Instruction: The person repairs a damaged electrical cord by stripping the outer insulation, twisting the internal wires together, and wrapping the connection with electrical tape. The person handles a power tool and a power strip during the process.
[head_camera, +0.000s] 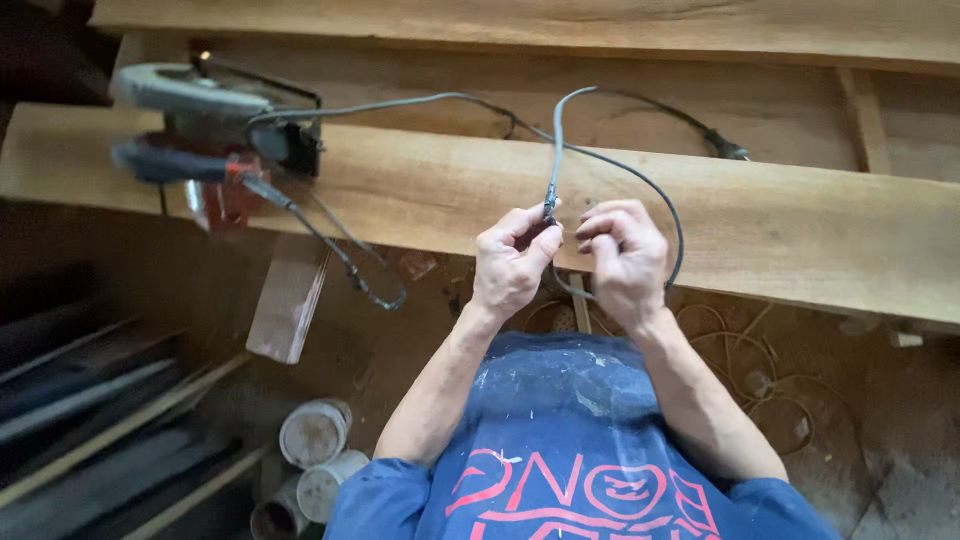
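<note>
My left hand (508, 262) pinches a grey power cord (556, 150) at a dark joint near its end, just in front of a long wooden plank (780, 230). Close beside it, my right hand (625, 258) has its fingers closed on another stretch of the same cord, which loops round to the right (672, 215). The cord runs back over the plank to a grey and red power tool (205, 130) resting at the plank's left end. A black plug (728, 150) lies on the far boards to the right.
More planks (520, 22) lie beyond. Below the plank, a small wood block (287, 300), several round cans (314, 432), long rods and strips (100, 420) at left, and wood shavings (760, 370) on the floor at right.
</note>
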